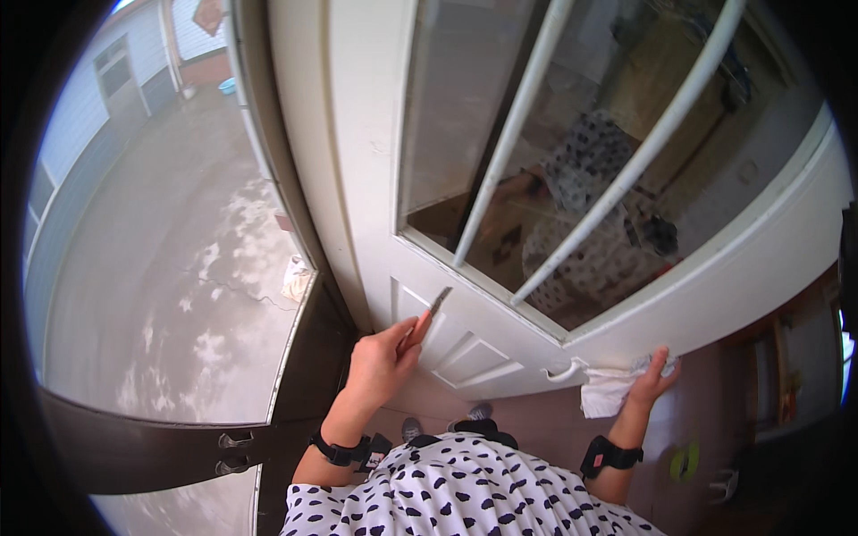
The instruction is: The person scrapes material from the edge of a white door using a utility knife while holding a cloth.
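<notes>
- At the far left I see a wet concrete yard (170,259), with a crumpled pale cloth (296,279) lying on it near the doorway.
- A dark metal door leaf (134,451) swings across the lower left; two hinge fittings show on it.
- My left hand (382,357) is closed around the handle of a small scraper (429,317); its flat blade tip rests against the white door (357,134), just above the raised panel (465,353) near the door's lower part.
- A black strap (344,449) circles my left wrist.
- The white door fills the middle of the view, its glass pane (572,161) crossed by two slanting white bars. The glass mirrors a figure in spotted clothing.
- Below, my black-spotted white top (465,496) fills the bottom edge.
- A white lever handle (565,369) sits on the door's right side.
- My right hand (651,380) presses a white rag (608,393) against the door edge just beside that handle, fingers spread flat over the cloth rather than curled round it.
- A black strap (610,456) is on my right wrist too.
- At the far right, a green sandal (685,462) lies on the floor.
</notes>
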`<state>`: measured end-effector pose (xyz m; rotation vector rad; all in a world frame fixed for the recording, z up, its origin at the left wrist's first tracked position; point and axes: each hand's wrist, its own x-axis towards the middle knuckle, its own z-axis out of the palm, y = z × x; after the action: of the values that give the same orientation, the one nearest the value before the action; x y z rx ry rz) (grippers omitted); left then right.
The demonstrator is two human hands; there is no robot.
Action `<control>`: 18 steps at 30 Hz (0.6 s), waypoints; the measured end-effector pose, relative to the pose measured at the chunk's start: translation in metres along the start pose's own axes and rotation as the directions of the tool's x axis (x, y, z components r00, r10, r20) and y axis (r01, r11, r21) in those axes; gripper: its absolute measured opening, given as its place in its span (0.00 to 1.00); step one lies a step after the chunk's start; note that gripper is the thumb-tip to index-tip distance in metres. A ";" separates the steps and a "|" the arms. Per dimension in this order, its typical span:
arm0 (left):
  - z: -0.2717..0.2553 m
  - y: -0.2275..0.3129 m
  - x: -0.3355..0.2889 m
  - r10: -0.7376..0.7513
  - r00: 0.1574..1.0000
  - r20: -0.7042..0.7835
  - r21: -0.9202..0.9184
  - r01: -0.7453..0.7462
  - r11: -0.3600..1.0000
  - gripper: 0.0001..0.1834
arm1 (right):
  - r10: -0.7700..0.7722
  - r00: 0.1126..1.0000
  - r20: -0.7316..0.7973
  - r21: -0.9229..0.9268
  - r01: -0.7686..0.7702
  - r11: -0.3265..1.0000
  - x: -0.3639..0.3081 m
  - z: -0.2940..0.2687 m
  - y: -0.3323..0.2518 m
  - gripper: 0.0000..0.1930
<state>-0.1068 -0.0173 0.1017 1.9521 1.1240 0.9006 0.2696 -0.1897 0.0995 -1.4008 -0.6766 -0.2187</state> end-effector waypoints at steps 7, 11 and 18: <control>-0.051 -0.040 -0.106 -0.063 0.994 -0.088 0.007 0.063 0.998 0.18 | -0.102 0.990 0.096 -0.121 0.113 0.986 -0.075 -0.018 -0.042 0.26; -0.078 -0.022 -0.087 -0.079 0.983 -0.166 0.006 0.081 0.997 0.19 | -0.124 0.985 0.116 -0.118 0.137 0.983 -0.044 0.003 -0.061 0.25; -0.084 0.023 -0.030 -0.097 0.952 -0.290 -0.101 0.071 0.992 0.21 | -0.053 0.997 0.059 -0.033 0.055 0.998 0.049 0.028 -0.043 0.27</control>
<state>-0.1788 -0.0341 0.1574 1.7209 1.2999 1.2034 0.2777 -0.1593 0.1633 -1.4273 -0.7625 -0.2344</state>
